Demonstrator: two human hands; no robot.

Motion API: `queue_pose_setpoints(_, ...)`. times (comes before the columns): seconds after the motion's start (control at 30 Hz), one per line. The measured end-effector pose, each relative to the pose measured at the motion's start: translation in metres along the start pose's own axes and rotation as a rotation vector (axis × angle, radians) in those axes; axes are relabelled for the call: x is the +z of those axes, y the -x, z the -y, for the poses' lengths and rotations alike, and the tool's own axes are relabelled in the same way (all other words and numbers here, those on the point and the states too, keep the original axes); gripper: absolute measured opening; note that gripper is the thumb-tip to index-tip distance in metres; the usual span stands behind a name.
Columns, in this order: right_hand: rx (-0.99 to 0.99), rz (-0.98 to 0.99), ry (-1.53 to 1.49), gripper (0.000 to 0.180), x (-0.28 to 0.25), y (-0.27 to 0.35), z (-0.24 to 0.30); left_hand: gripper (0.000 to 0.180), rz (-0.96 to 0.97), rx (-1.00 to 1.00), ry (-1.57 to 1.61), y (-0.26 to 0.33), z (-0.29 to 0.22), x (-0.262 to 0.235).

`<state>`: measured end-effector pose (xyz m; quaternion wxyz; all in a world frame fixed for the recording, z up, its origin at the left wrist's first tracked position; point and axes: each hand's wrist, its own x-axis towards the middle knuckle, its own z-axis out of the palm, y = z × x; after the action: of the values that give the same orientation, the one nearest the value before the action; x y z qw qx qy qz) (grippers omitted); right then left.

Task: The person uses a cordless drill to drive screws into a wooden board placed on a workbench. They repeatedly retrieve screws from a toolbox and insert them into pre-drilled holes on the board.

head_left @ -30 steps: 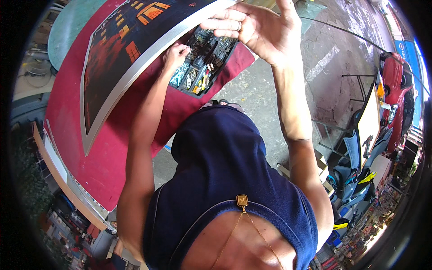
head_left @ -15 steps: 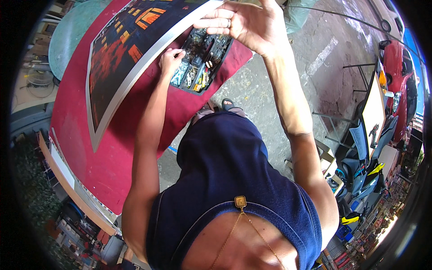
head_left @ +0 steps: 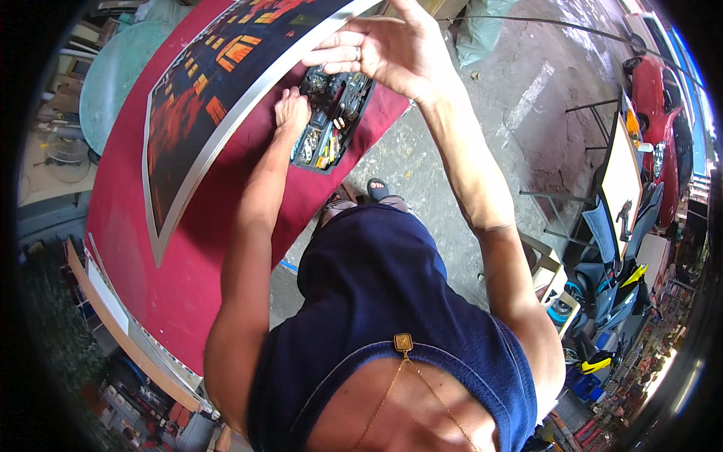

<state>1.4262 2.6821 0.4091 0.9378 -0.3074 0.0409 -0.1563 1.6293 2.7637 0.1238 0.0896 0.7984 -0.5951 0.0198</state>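
1. Overhead, the person's bare left hand (head_left: 292,111) bends over the left edge of a black plastic compartment box (head_left: 352,129), fingers curled; whether they pinch anything, I cannot tell.
2. That box sits at upper centre of the frame, holding small metal pieces and yellow items, on a table draped in deep red cloth (head_left: 181,297).
3. The person's bare right hand (head_left: 395,59), ringed, is spread at top centre, palm showing and thumb raised, its extended fingers meeting a silver edge; a firm grip is not visible.
4. That edge borders a dark rectangular picture with orange patches (head_left: 177,128), tilted across the upper left.
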Motion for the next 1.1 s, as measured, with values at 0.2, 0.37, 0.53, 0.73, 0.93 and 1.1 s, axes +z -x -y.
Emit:
queue_pose_setpoints(0.2,0.008,0.030,-0.058,0.047,0.009,0.000,-0.003,0.015,-0.091,-0.069,0.081,0.011,0.004,-0.011)
queue_pose_setpoints(0.37,-0.042,-0.018,0.029,0.058,-0.011,0.010,-0.011,0.019,-0.215,-0.286,0.413,0.040,-0.010,-0.025)
queue_pose_setpoints(0.53,-0.038,-0.139,-0.106,0.041,-0.016,0.036,-0.041,0.017,-0.290,-0.075,0.867,0.149,-0.089,-0.044)
queue_pose_setpoints(0.73,0.168,-0.217,0.083,0.066,-0.087,0.072,-0.078,0.012,0.265,-0.217,1.234,0.166,-0.166,-0.020)
queue_pose_setpoints(0.93,0.391,-0.085,0.069,0.098,-0.158,0.088,-0.115,0.017,0.342,-0.190,1.256,0.136,-0.205,0.056)
queue_pose_setpoints(1.1,0.165,-0.239,0.783,0.049,-0.168,0.180,-0.062,0.020,0.301,-0.472,1.819,0.092,-0.335,0.025)
